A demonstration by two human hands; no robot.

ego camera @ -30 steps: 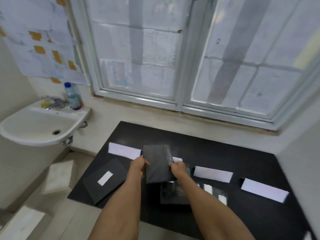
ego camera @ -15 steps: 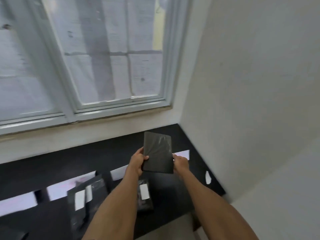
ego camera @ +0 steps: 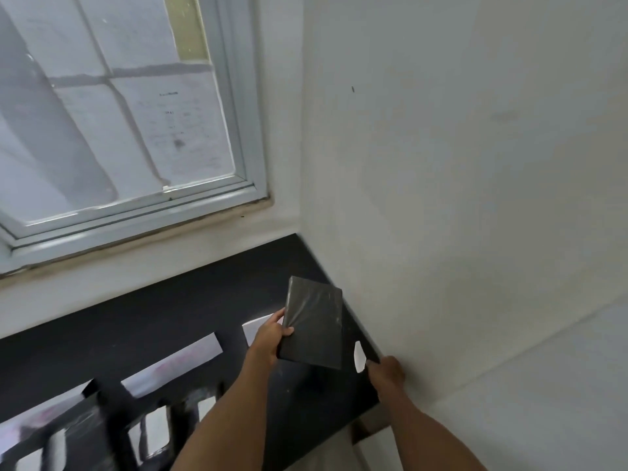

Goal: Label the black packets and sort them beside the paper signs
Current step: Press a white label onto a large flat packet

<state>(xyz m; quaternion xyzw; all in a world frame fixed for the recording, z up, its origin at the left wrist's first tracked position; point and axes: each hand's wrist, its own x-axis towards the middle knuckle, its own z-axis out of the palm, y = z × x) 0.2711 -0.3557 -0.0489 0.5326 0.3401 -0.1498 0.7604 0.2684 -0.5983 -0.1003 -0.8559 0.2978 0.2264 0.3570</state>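
My left hand (ego camera: 270,336) holds a plain black packet (ego camera: 314,324) upright above the right end of the black table (ego camera: 204,300). My right hand (ego camera: 387,370) is off the packet and down at the table's right edge by the wall. Its curled fingertips touch the lower end of a small white label (ego camera: 359,356) lying there; whether they grip it is unclear. White paper signs (ego camera: 183,363) lie in a row, one (ego camera: 255,329) partly behind my left hand. Labelled black packets (ego camera: 85,433) lie blurred at the lower left.
A white wall (ego camera: 458,232) runs right along the table's right edge. Behind the table is a window (ego camera: 119,130) with a sill. The table's front edge drops off below my forearms.
The view has swung further right. My right hand has let go of the packet and dropped to the white label at the table's right edge. The left hand alone keeps the packet.
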